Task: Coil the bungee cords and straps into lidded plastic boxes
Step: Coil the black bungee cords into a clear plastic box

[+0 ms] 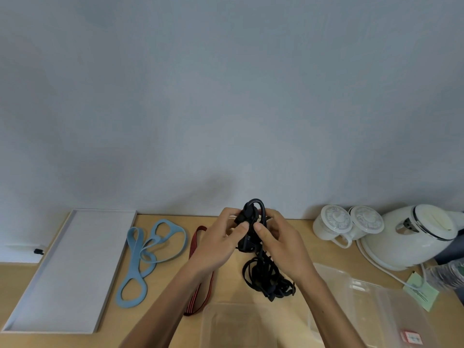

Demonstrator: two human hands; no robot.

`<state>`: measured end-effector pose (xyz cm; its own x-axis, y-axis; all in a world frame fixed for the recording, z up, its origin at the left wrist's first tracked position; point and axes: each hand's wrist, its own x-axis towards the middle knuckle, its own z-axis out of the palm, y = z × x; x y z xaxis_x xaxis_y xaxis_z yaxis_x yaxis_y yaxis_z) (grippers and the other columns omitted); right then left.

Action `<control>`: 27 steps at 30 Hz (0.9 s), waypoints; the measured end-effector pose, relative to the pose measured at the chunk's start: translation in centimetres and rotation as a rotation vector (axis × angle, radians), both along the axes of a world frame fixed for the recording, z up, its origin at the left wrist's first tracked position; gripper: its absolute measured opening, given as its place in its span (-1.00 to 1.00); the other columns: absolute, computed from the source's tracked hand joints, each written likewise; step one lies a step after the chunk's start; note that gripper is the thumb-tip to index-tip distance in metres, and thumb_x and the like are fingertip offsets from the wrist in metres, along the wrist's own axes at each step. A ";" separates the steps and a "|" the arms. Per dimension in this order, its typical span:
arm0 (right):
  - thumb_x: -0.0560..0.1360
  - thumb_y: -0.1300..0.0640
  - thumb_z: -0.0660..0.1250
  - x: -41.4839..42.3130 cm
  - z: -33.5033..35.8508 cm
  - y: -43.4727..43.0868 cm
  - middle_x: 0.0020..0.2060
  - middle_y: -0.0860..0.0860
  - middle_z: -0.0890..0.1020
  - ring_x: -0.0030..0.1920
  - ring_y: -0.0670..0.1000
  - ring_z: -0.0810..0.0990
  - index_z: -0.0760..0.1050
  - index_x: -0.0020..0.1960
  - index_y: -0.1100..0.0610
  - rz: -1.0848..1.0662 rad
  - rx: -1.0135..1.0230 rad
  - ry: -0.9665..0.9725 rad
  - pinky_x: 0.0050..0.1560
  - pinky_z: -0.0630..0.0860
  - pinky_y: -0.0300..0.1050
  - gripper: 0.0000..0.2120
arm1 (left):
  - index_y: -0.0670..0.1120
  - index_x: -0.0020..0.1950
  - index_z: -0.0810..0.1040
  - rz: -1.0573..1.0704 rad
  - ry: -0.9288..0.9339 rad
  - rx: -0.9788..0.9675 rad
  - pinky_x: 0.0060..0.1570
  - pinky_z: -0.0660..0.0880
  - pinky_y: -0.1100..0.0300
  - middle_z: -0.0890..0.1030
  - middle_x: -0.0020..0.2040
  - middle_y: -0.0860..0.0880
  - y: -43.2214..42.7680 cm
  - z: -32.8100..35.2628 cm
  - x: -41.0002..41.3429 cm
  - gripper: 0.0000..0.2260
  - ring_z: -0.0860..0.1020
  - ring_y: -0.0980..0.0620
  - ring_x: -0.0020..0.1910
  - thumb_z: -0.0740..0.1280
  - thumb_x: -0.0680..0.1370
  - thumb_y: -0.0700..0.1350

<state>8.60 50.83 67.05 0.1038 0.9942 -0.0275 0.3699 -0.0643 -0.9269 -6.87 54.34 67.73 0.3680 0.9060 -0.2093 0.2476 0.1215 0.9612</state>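
The open plastic box [238,327] sits on the surface [319,252] below our grip, nearer us; the black bungee cord [266,277] trails tangled from it. Left hand [221,237] and right hand [278,237] pinch its hooked top: we should wind even loops

Pinching the top of a black bungee cord [253,212] between left grip [221,243] and right grip [281,244], above its tangle on the desk [226,285]. Left: red striped strap [193,243], blue band [135,247], grey tray [70,267]. Near: clear box [251,304].
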 end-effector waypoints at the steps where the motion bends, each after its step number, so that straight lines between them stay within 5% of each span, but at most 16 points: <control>1: 0.57 0.06 0.26 -0.2 -0.2 -0.1 -0.42 -0.05 0.49 -0.38 -0.10 0.45 0.46 0.23 -0.11 -0.005 0.010 0.002 -0.31 0.41 -0.21 -0.75 | 0.14 0.16 0.42 0.029 0.015 0.016 0.05 0.55 0.07 0.64 0.01 0.06 0.0 0.0 0.1 -0.85 0.62 0.06 0.02 0.24 0.60 0.01; 7: 0.54 0.18 0.28 -1.4 1.2 -0.2 -0.29 -0.03 0.58 -0.35 0.02 0.47 0.45 0.05 -0.34 -0.067 0.136 -0.033 -0.31 0.43 -0.21 -0.63 | 0.05 0.26 0.45 0.093 -0.011 0.010 0.13 0.54 0.07 0.61 0.08 0.10 0.1 0.4 0.6 -0.76 0.58 0.16 0.08 0.26 0.59 -0.03; 10: 0.52 0.19 0.29 -1.5 1.6 0.2 -0.31 -0.01 0.56 -0.33 -0.01 0.47 0.52 -0.03 -0.25 -0.053 0.138 -0.087 -0.27 0.44 -0.19 -0.70 | 0.04 0.23 0.51 0.131 -0.026 0.031 0.07 0.57 0.00 0.63 0.03 0.09 -0.2 0.1 0.8 -0.79 0.61 0.09 0.04 0.23 0.61 -0.04; 13: 0.52 0.18 0.26 -1.7 1.3 0.3 -0.40 -0.04 0.44 -0.32 -0.06 0.40 0.50 -0.13 0.03 -0.022 0.120 -0.195 -0.29 0.38 -0.18 -0.90 | 0.06 0.12 0.54 0.216 -0.101 -0.004 -0.17 0.55 0.20 0.63 -0.09 0.08 -0.7 -0.2 1.2 -0.85 0.60 0.13 -0.12 0.20 0.62 -0.09; 17: 0.51 0.17 0.24 -2.0 1.3 0.2 -0.40 -0.08 0.39 -0.28 -0.07 0.40 0.34 -0.26 -0.15 -0.014 0.122 -0.239 -0.28 0.35 -0.18 -0.74 | -0.11 0.15 0.53 0.264 -0.253 -0.096 -0.45 0.40 0.41 0.57 -0.20 0.00 -1.3 0.1 1.6 -0.82 0.53 0.23 -0.39 0.17 0.64 -0.18; 23: 0.47 0.12 0.19 -2.7 0.7 -0.9 -0.40 -0.13 0.34 -0.30 -0.10 0.38 0.46 -0.04 -0.08 -0.025 0.138 -0.237 -0.29 0.25 -0.30 -0.86 | -0.04 0.10 0.57 0.323 -0.257 -0.153 -0.27 0.53 0.19 0.64 -0.14 -0.03 -0.8 -0.3 1.5 -0.84 0.59 0.06 -0.19 0.20 0.62 -0.14; 27: 0.56 0.15 0.22 -2.4 0.8 -0.5 -0.36 -0.09 0.39 -0.24 -0.09 0.38 0.41 -0.07 -0.17 0.038 0.119 -0.215 -0.24 0.28 -0.27 -0.80 | -0.01 0.11 0.56 0.275 -0.179 -0.092 -0.42 0.37 0.21 0.56 -0.27 -0.06 -0.6 -0.5 1.0 -0.84 0.46 -0.01 -0.35 0.21 0.62 -0.11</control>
<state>6.23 50.33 67.83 0.0574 0.9924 0.1084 0.5598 0.0580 -0.8266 -5.91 53.71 67.24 0.1512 0.9566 -0.2492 0.0215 0.2488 0.9683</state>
